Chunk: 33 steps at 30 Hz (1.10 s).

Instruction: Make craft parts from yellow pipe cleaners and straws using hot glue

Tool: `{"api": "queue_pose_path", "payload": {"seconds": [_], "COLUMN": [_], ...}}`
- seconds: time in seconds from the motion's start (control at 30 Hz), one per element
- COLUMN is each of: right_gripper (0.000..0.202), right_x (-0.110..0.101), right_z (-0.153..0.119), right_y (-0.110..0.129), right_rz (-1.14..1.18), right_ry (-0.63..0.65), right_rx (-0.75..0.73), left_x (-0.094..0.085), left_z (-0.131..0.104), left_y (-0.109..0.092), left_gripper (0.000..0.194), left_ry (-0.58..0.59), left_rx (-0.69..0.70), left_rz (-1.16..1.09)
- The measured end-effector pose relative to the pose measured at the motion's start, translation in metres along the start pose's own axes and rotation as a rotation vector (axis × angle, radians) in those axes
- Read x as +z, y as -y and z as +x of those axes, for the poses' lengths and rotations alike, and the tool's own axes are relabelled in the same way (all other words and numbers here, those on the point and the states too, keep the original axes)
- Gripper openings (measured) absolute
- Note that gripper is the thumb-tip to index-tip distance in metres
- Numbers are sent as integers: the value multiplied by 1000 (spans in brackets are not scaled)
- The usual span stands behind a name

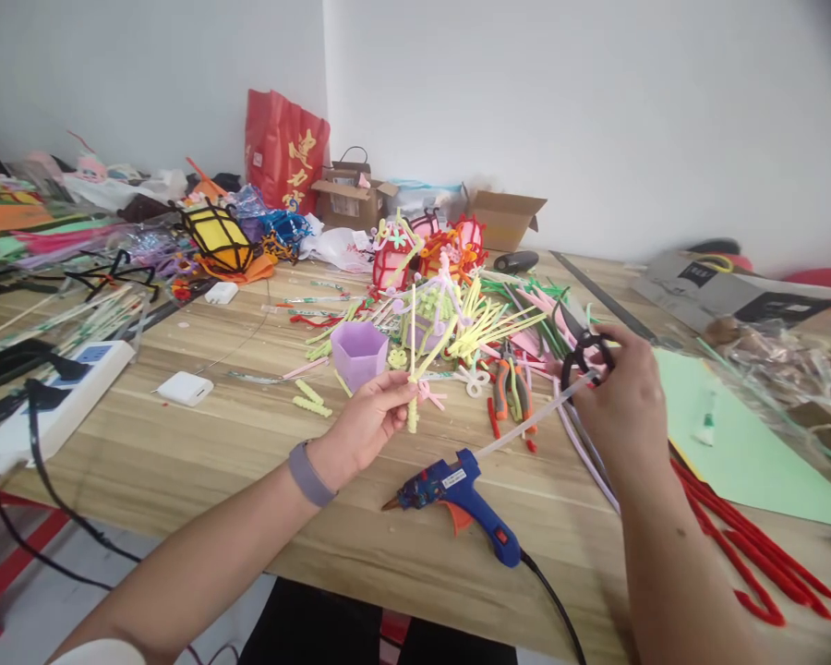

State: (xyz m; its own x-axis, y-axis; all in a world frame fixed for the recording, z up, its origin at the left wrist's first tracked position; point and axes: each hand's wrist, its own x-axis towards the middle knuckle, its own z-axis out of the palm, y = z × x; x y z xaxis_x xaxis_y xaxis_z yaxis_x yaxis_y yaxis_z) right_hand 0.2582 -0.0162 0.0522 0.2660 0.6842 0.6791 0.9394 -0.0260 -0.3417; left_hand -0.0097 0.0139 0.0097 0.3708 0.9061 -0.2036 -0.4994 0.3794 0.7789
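My left hand (382,413) pinches a pale yellow pipe cleaner (414,332), its lower end twisted thick and two strands rising apart above my fingers. In my right hand (623,388) are black-handled scissors (582,344), blades pointing up and left. A blue glue gun (450,482) lies on the table between my forearms, and its clear glue stick (536,413) reaches up to beside the scissor handles. Just beyond my left hand stands a purple hexagonal cup (360,356). Short twisted yellow pieces (311,399) lie left of it. Orange-handled pliers (512,392) rest between my hands.
Loose yellow pipe cleaners (491,319) and small lanterns (391,263) crowd the table's middle. A white power strip (55,406) with black cords is at left. Red pipe cleaners (748,536) and a green sheet (740,434) lie at right. Cardboard boxes (505,220) stand behind.
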Motion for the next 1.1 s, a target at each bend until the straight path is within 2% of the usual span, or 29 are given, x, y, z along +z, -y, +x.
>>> {"api": "queue_pose_path", "payload": {"seconds": [0.07, 0.17, 0.23, 0.3, 0.33, 0.43, 0.47, 0.53, 0.63, 0.87, 1.0, 1.1], "right_gripper": [43, 41, 40, 42, 48, 56, 55, 55, 51, 45, 44, 42], "right_x": [-5, -17, -22, -19, -14, 5, 12, 20, 25, 28, 30, 29], "right_z": [3, 6, 6, 1, -3, -22, -28, -39, -48, -51, -52, -50], "right_y": [-5, -16, -13, 2, 14, 55, 67, 84, 95, 94, 95, 94], "right_rz": [-98, -113, 4, 213, 381, 832, 912, 1004, 1054, 966, 962, 993], "right_ry": [-72, -85, -138, -204, -172, 235, 331, 430, 412, 299, 285, 325], "right_rx": [55, 182, 284, 361, 386, 355, 353, 363, 360, 292, 300, 314], "left_x": [1, 2, 3, 4, 5, 8, 9, 11, 13, 16, 18, 16], "left_z": [0, 0, -1, -3, -4, -8, -10, -13, -17, -18, -19, -17], "left_y": [-1, -1, 0, 3, 4, 8, 9, 10, 11, 11, 10, 10], "left_gripper": [23, 24, 27, 31, 33, 37, 37, 35, 33, 38, 40, 41], "left_ry": [-34, -63, -57, -51, -50, -30, -18, 10, 49, 56, 58, 48], "left_rx": [24, 45, 55, 69, 75, 90, 97, 111, 94, 60, 67, 69], "left_rz": [-1, 14, 32, 59, 77, 147, 171, 218, 268, 177, 139, 133]}}
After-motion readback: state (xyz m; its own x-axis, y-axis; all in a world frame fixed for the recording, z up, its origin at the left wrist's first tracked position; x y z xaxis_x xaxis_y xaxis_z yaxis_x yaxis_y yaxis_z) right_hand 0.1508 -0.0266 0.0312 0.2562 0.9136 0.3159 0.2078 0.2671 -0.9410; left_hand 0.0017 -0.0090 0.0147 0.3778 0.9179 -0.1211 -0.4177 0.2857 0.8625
